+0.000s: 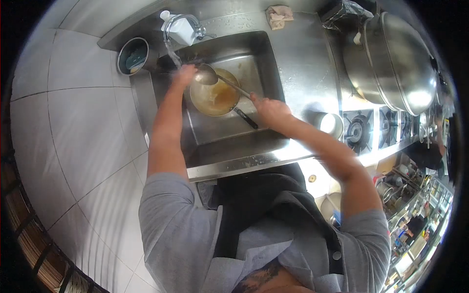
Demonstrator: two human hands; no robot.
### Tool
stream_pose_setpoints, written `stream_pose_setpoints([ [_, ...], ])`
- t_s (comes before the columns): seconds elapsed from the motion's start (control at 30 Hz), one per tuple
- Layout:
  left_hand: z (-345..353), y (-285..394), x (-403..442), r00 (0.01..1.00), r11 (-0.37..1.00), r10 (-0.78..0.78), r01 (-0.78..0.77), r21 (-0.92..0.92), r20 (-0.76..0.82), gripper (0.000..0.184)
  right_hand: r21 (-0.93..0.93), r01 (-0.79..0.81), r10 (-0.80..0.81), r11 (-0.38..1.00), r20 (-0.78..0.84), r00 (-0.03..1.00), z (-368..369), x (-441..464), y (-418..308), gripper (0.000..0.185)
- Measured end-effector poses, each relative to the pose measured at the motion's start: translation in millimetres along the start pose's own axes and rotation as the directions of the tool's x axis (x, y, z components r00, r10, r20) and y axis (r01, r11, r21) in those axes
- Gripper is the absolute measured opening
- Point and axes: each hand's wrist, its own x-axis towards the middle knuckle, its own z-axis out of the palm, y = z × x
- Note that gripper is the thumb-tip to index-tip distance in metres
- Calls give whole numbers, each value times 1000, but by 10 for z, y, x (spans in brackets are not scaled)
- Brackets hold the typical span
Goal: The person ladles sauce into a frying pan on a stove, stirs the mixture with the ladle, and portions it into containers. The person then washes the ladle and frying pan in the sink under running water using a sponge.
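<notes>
My right hand (271, 112) is wrapped round the long handle of a metal ladle (206, 74), whose bowl hangs over the far side of a frying pan. Beside the bowl, at its left edge, is my left hand (184, 76); motion smears its fingers, so I cannot tell whether it grips the rim. Water runs from the curved faucet (168, 31) close to that hand. The frying pan (215, 100), with brownish liquid in it and a black handle pointing toward me, sits in the steel sink (259, 53).
A metal pot (133, 56) stands at the sink's left corner. Behind the faucet is a white plastic container (181, 31). A crumpled cloth (279, 16) lies on the back counter. To the right are a large steel pot (400, 63), a small pot (328, 124) and gas burners (359, 129).
</notes>
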Motion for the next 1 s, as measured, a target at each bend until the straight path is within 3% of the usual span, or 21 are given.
stream_pose_setpoints([
  [0.07,-346,364,-125,995,996,-76,78,-32,68,36,-52,21,-19,998,52,998,-84,55,33,61],
  [0.13,-613,716,-363,956,926,142,-221,307,257,31,-109,57,-55,992,21,998,-65,136,79,61],
  [0.17,-571,697,-357,956,926,141,-220,307,259,31,-108,59,-57,992,22,998,-40,177,82,61],
  [0.23,-300,546,-270,913,853,385,-408,325,136,33,-137,64,-70,988,-36,997,13,260,61,61],
  [0.27,-151,403,-195,915,854,381,-403,328,134,33,-139,68,-74,988,-39,996,16,257,33,61],
  [0.33,-10,157,-129,862,879,418,-463,-111,-287,42,-75,9,-14,997,-75,997,23,195,-58,61],
  [0.37,4,111,-170,865,882,413,-458,-113,-284,42,-74,15,-20,997,-71,997,42,146,-113,61],
  [0.4,-83,132,-265,984,867,110,-165,-469,-143,45,-43,-21,18,999,-63,998,54,97,-154,59],
  [0.43,-188,181,-327,985,675,-145,171,-718,97,48,-18,-58,57,998,-58,997,49,79,-167,58],
  [0.47,-127,174,-301,985,674,-144,171,-719,100,48,-18,-59,58,998,-54,997,62,65,-186,58],
  [0.53,265,42,-64,817,524,-306,573,-630,489,57,-89,-16,1,996,-164,986,100,74,-241,55],
  [0.57,407,33,45,816,523,-305,574,-630,490,57,-90,-16,1,996,-162,987,129,116,-273,55],
  [0.67,506,148,146,862,634,-449,492,-596,235,58,-57,-21,8,998,-221,975,224,276,-394,55],
  [0.73,34,388,-71,964,847,-203,84,-525,-173,63,-2,-125,120,992,-268,956,248,349,-430,53],
  [0.8,-355,461,-227,981,831,-187,128,-542,-53,63,33,-113,118,993,-305,945,233,262,-369,51],
  [0.83,-193,237,22,952,712,-303,252,-655,36,62,67,-97,114,993,-344,932,222,202,-340,50],
  [0.87,-34,-11,272,907,565,-399,360,-742,136,60,66,-90,108,994,-345,933,213,124,-336,50],
  [0.9,184,-312,490,887,154,-217,443,-883,407,62,64,-90,107,994,-364,925,199,26,-338,49],
  [0.93,120,-273,503,891,155,-216,436,-887,400,62,59,-94,109,994,-385,917,176,-19,-328,48],
  [0.97,98,-174,515,936,342,-227,337,-877,270,62,49,-84,96,995,-408,908,209,-12,-318,47],
  [1.0,-53,86,386,946,612,-257,319,-724,200,58,48,-86,98,995,-407,908,217,13,-317,47],
])
